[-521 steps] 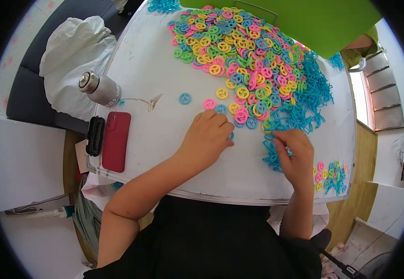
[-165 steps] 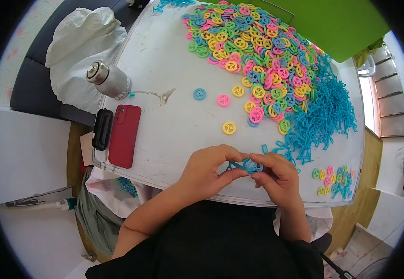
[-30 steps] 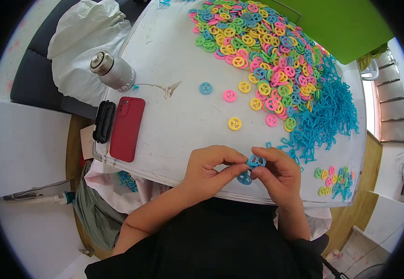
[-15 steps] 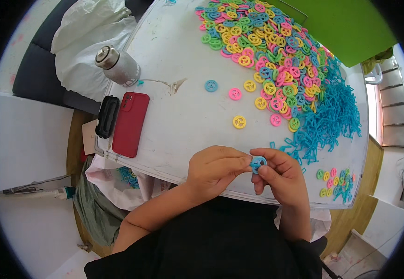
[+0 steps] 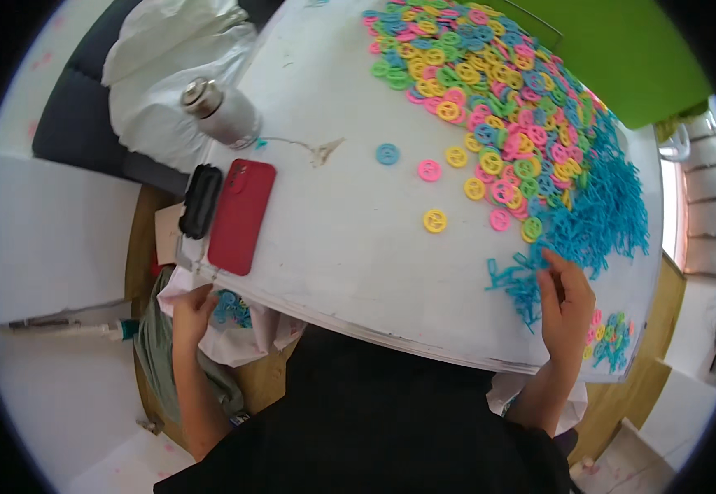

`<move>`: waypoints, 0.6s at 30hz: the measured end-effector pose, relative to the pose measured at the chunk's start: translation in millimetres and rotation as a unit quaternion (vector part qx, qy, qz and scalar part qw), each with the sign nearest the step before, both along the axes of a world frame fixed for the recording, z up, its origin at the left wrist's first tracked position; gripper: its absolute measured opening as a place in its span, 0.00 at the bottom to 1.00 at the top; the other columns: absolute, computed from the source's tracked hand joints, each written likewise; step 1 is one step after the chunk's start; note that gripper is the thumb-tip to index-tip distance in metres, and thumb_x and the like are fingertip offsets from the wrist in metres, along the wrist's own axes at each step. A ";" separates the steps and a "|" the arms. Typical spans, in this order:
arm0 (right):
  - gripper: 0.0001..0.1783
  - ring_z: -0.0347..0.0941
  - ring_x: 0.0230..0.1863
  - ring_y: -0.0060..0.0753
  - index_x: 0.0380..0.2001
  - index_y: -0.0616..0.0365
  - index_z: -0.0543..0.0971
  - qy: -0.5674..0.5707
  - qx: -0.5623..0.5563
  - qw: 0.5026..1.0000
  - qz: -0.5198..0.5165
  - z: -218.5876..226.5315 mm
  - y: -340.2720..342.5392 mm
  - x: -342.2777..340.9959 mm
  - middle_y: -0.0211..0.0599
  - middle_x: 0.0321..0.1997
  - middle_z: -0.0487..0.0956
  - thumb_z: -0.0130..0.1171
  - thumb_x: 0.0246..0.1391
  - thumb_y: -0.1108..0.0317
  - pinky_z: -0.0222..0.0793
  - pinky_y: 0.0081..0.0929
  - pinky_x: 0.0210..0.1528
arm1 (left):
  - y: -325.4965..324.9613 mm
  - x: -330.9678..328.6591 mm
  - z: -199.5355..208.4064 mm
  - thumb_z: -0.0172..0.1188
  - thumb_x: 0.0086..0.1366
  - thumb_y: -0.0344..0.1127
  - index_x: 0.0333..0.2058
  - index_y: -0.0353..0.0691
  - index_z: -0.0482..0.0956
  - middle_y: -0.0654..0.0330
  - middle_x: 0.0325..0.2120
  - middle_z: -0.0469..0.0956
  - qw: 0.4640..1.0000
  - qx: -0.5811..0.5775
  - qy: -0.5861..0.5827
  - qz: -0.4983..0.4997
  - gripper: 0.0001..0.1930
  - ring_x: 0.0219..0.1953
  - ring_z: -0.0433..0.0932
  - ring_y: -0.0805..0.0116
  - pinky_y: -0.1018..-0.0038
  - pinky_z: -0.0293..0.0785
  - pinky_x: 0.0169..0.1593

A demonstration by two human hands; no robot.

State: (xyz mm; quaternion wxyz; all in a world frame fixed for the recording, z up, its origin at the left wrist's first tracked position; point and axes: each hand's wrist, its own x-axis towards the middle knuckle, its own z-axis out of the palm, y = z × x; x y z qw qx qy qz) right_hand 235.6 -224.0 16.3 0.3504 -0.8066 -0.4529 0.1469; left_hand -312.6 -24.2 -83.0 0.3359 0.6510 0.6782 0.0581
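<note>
At the lower left, my left hand (image 5: 192, 316) is over the mouth of a white bag (image 5: 234, 350). Its thumb and fingers are a little apart, with nothing visible in them. Inside the bag lie several blue pieces (image 5: 232, 308). On the right, my right hand (image 5: 568, 309) reaches to the near edge of a heap of small blue plastic clip-like pieces (image 5: 597, 214). The fingers are spread and no piece shows in their grasp. Beyond it spreads a large pile of pink, yellow, green and blue plastic wheel-shaped rings (image 5: 489, 90).
A red phone (image 5: 242, 216), a black open case (image 5: 201, 200) and a steel bottle (image 5: 222, 115) line the table's left edge. Loose rings, one of them yellow (image 5: 434, 221), lie mid-table. A smaller mixed group (image 5: 613, 337) sits near right. Behind the pile stands a green panel (image 5: 621, 49).
My hands have come apart from the blue ring they held together. The left has swung left to the bag, the right has moved right to the blue pieces. That ring is no longer in sight.
</note>
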 end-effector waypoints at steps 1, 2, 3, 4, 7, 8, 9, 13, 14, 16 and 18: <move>0.16 0.69 0.27 0.25 0.47 0.62 0.81 -0.016 -0.012 1.000 0.008 6.0 2.1 1.3 0.34 0.30 0.76 0.63 0.53 0.78 0.65 0.23 0.30 | -9.9 -4.7 -17.5 0.68 0.60 0.34 0.39 0.30 0.84 0.47 0.32 0.85 0.982 0.147 0.092 -0.073 0.13 0.33 0.85 0.55 0.64 0.78 0.40; 0.16 0.70 0.28 0.27 0.46 0.62 0.81 -0.035 -0.024 0.999 0.016 13.4 5.1 0.6 0.35 0.31 0.77 0.64 0.52 0.78 0.66 0.25 0.31 | -11.5 -3.3 -28.1 0.67 0.59 0.36 0.40 0.31 0.84 0.44 0.33 0.85 0.930 0.291 0.176 -0.141 0.14 0.35 0.85 0.49 0.60 0.78 0.42; 0.16 0.70 0.29 0.29 0.46 0.63 0.81 -0.055 -0.038 0.997 0.024 17.7 5.2 -1.1 0.36 0.32 0.77 0.64 0.51 0.78 0.68 0.27 0.33 | -10.6 15.4 -19.9 0.67 0.59 0.36 0.40 0.31 0.84 0.44 0.33 0.85 0.930 0.290 0.166 -0.149 0.14 0.35 0.85 0.49 0.60 0.78 0.42; 0.16 0.70 0.29 0.29 0.46 0.63 0.81 -0.061 -0.042 0.997 0.014 17.5 3.2 -2.6 0.36 0.32 0.77 0.64 0.51 0.78 0.68 0.27 0.33 | -15.2 48.0 7.1 0.67 0.60 0.37 0.42 0.33 0.84 0.44 0.34 0.84 0.947 0.170 0.218 -0.162 0.15 0.37 0.84 0.46 0.58 0.78 0.44; 0.18 0.72 0.35 0.41 0.43 0.63 0.81 -0.210 -0.026 0.969 0.125 4.5 8.5 -14.7 0.40 0.37 0.77 0.66 0.46 0.78 0.70 0.34 0.38 | -23.6 124.0 93.7 0.65 0.62 0.39 0.48 0.39 0.83 0.50 0.35 0.85 0.925 -0.095 0.187 -0.317 0.18 0.37 0.84 0.50 0.61 0.79 0.43; 0.18 0.72 0.39 0.44 0.43 0.62 0.82 -0.240 -0.051 0.959 0.139 3.8 11.7 -21.6 0.40 0.40 0.77 0.66 0.44 0.78 0.69 0.36 0.41 | -22.0 148.9 117.9 0.65 0.62 0.39 0.49 0.40 0.83 0.52 0.34 0.85 0.916 -0.149 0.064 -0.366 0.17 0.36 0.84 0.53 0.64 0.78 0.42; 0.19 0.72 0.43 0.47 0.42 0.62 0.82 -0.267 -0.076 0.949 0.149 0.0 13.5 -26.4 0.40 0.42 0.77 0.66 0.42 0.78 0.69 0.37 0.45 | -17.1 172.0 134.1 0.64 0.63 0.40 0.49 0.42 0.83 0.55 0.34 0.86 0.887 -0.200 -0.056 -0.412 0.16 0.36 0.85 0.56 0.66 0.78 0.41; 0.19 0.72 0.46 0.44 0.40 0.62 0.83 -0.325 -0.053 0.934 0.142 -1.9 25.7 -32.6 0.40 0.42 0.76 0.64 0.38 0.79 0.67 0.38 0.47 | -11.9 230.7 145.9 0.64 0.65 0.35 0.48 0.43 0.84 0.57 0.34 0.85 0.769 -0.171 -0.321 -0.525 0.13 0.34 0.83 0.59 0.68 0.77 0.39; 0.19 0.72 0.46 0.44 0.40 0.62 0.83 -0.328 -0.052 0.932 0.144 -1.0 25.8 -31.0 0.40 0.42 0.76 0.64 0.38 0.79 0.67 0.38 0.47 | -16.4 248.4 135.1 0.65 0.62 0.32 0.44 0.41 0.84 0.57 0.33 0.84 0.808 -0.047 -0.283 -0.515 0.12 0.34 0.83 0.58 0.68 0.77 0.38; 0.16 0.72 0.45 0.45 0.36 0.61 0.82 -0.330 -0.039 0.934 0.132 2.8 24.0 -23.0 0.39 0.39 0.76 0.64 0.37 0.78 0.67 0.39 0.47 | -25.6 277.3 113.3 0.66 0.60 0.30 0.41 0.39 0.85 0.57 0.32 0.84 0.835 0.081 -0.238 -0.490 0.10 0.33 0.82 0.57 0.68 0.76 0.38; 0.14 0.72 0.45 0.45 0.33 0.60 0.82 -0.310 -0.050 0.936 0.156 -1.0 24.3 -12.3 0.38 0.39 0.77 0.64 0.37 0.79 0.67 0.39 0.47 | -30.5 300.3 96.9 0.67 0.59 0.29 0.40 0.40 0.84 0.58 0.31 0.83 0.825 0.139 -0.300 -0.458 0.10 0.35 0.81 0.56 0.66 0.75 0.40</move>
